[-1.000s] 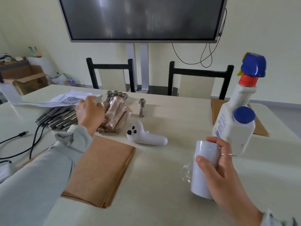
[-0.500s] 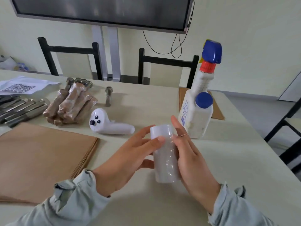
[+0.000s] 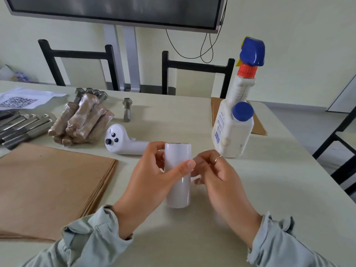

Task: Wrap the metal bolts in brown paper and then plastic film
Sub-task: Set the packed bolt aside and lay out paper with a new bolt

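The left hand is curled around the upright roll of plastic film, with the thumb across the front of the roll and the fingers near its top edge. The right hand is just beside the roll on its right, fingers bent and pinched together at the side of the roll; whether they already catch the loose end of the film I cannot tell. A thin ring sits on one finger of this hand. Both forearms come up from the lower edge in light grey-green sleeves.

The roll stands on the table, between the stack of brown paper and the white spray bottle. The wrapped bolts lie in a pile behind the paper, one bare bolt beside them, more bare bolts at the left. The white controller shows small writing that is too small to read. A sheet with a QR code lies far left
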Available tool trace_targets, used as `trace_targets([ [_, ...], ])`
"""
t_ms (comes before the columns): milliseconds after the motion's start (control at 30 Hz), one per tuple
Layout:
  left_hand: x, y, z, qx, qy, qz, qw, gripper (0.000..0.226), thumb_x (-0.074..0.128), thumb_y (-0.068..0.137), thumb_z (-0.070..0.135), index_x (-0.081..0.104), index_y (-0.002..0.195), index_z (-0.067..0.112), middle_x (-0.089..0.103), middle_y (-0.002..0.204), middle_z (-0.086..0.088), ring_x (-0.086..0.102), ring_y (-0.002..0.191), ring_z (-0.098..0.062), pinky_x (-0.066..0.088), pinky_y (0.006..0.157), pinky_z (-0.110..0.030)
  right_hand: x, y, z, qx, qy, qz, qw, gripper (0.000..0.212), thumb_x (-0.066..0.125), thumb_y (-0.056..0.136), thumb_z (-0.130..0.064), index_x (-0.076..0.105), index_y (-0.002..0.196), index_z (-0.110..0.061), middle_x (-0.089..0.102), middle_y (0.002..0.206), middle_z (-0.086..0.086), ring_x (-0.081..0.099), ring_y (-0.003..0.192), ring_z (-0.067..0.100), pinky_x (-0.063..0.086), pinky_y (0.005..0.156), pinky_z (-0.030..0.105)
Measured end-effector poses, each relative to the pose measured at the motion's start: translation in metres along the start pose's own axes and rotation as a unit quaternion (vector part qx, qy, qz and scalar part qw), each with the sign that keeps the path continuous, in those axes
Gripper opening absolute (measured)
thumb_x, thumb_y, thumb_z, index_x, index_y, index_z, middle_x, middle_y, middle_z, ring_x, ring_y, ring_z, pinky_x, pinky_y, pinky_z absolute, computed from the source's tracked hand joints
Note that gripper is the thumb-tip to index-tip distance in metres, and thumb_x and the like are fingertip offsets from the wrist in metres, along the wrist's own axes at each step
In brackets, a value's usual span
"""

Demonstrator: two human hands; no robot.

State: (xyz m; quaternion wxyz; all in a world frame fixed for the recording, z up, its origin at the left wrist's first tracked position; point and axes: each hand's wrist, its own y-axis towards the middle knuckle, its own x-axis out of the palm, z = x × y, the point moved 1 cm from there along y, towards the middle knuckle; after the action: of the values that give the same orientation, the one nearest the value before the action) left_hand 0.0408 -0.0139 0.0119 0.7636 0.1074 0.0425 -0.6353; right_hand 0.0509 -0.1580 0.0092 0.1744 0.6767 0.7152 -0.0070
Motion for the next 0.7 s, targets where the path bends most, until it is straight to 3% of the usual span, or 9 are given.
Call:
trace_targets([
  [100,-0.003,-0.002,0.005,-0.062,-0.131,-0.063,0.987,0.057,0.078,0.061,0.054,0.060,0.104,0.022,0.068,0.089,0.003,0.064,0.079,-0.009,0.052,0.067,-0.023,-0.006,0.004,0.000,0.063,0.082,0.050,0.993,0.019,0.043,0.095,-0.009,0.058,0.083,-0.015,0.063,0.065,-0.007,0.062,0.059,0.010,0.054,0.055,0.027],
  [167,-0.003,-0.002,0.007,-0.126,-0.255,-0.095,0.954,0.042,0.068,0.069,0.041,0.063,0.099,0.012,0.067,0.084,-0.002,0.065,0.075,-0.013,0.053,0.062,-0.025,-0.009,0.008,0.000,0.112,0.133,0.066,0.983,0.016,0.043,0.096,-0.009,0.057,0.087,-0.009,0.060,0.059,-0.004,0.058,0.052,0.011,0.050,0.048,0.026],
  [233,-0.004,0.001,0.007,-0.181,-0.321,-0.111,0.923,0.035,0.058,0.078,0.033,0.064,0.101,0.007,0.065,0.089,-0.011,0.061,0.081,-0.022,0.052,0.076,-0.038,-0.011,0.010,0.001,0.146,0.157,0.071,0.974,0.015,0.042,0.096,-0.009,0.055,0.089,-0.008,0.057,0.054,-0.003,0.056,0.047,0.011,0.048,0.045,0.025],
  [300,-0.005,0.003,0.008,-0.214,-0.361,-0.133,0.898,0.042,0.054,0.077,0.032,0.062,0.108,0.004,0.068,0.098,-0.014,0.063,0.080,-0.024,0.052,0.080,-0.043,-0.011,0.011,0.001,0.169,0.174,0.071,0.968,0.016,0.041,0.096,-0.008,0.054,0.087,-0.009,0.055,0.051,-0.003,0.055,0.044,0.012,0.047,0.043,0.025],
  [400,-0.007,0.003,0.011,-0.235,-0.396,-0.133,0.877,0.049,0.061,0.073,0.038,0.060,0.114,0.009,0.071,0.104,-0.013,0.066,0.076,-0.019,0.058,0.066,-0.031,-0.013,0.011,0.002,0.179,0.163,0.064,0.968,0.017,0.040,0.097,-0.008,0.054,0.087,-0.010,0.055,0.050,-0.005,0.054,0.043,0.011,0.044,0.040,0.023],
  [533,-0.005,0.003,0.011,-0.236,-0.368,-0.065,0.897,0.049,0.075,0.051,0.035,0.066,0.094,0.015,0.071,0.069,0.000,0.067,0.059,-0.015,0.057,0.055,-0.027,-0.013,0.011,0.003,0.158,0.120,0.076,0.977,0.019,0.038,0.097,-0.006,0.054,0.088,-0.011,0.054,0.049,-0.009,0.047,0.039,0.008,0.036,0.038,0.019],
  [633,-0.010,0.005,0.010,-0.235,-0.425,-0.056,0.872,0.031,0.072,0.066,0.034,0.071,0.086,0.010,0.068,0.071,-0.005,0.066,0.061,-0.016,0.059,0.065,-0.038,-0.013,0.011,0.005,0.144,0.097,0.098,0.980,0.020,0.039,0.098,-0.011,0.055,0.086,-0.015,0.052,0.049,-0.012,0.040,0.036,0.004,0.032,0.038,0.018],
  [700,-0.014,0.005,0.010,-0.262,-0.461,-0.072,0.844,0.033,0.064,0.079,0.034,0.074,0.082,0.003,0.069,0.080,-0.012,0.068,0.066,-0.022,0.058,0.065,-0.041,-0.013,0.011,0.006,0.124,0.086,0.111,0.982,0.020,0.040,0.099,-0.015,0.054,0.084,-0.018,0.052,0.051,-0.013,0.036,0.036,0.003,0.030,0.038,0.018],
])
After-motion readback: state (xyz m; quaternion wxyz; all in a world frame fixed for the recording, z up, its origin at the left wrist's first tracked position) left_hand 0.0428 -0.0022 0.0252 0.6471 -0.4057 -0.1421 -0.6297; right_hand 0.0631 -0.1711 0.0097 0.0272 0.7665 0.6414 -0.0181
